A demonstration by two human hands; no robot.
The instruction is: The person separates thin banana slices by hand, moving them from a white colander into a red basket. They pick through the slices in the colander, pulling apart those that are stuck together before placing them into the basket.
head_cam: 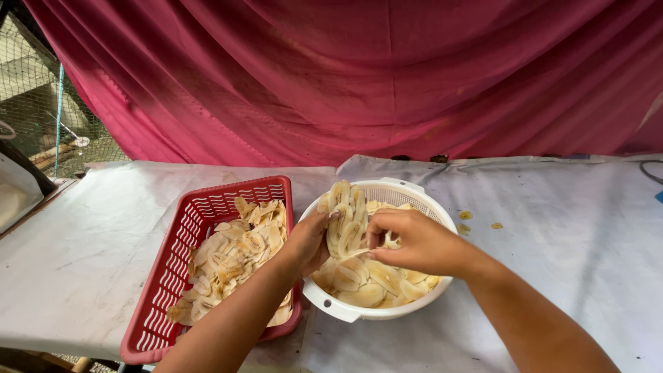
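Note:
My left hand [308, 242] holds up a stack of pale banana slices [346, 215] above a round white colander [414, 195] that is full of more slices. On the other side of the stack, my right hand [412, 241] pinches a slice at its edge with the fingertips. Both hands hover over the colander's middle. To the left, touching the colander, stands a red slotted plastic basket [173, 259] with several thin banana slices [238, 252] spread inside it.
A table covered with white sheet [90, 242] carries both containers. A magenta cloth [359, 76] hangs behind it. Small yellow scraps [465, 215] lie right of the colander. A wire mesh fence [41, 103] shows at the far left.

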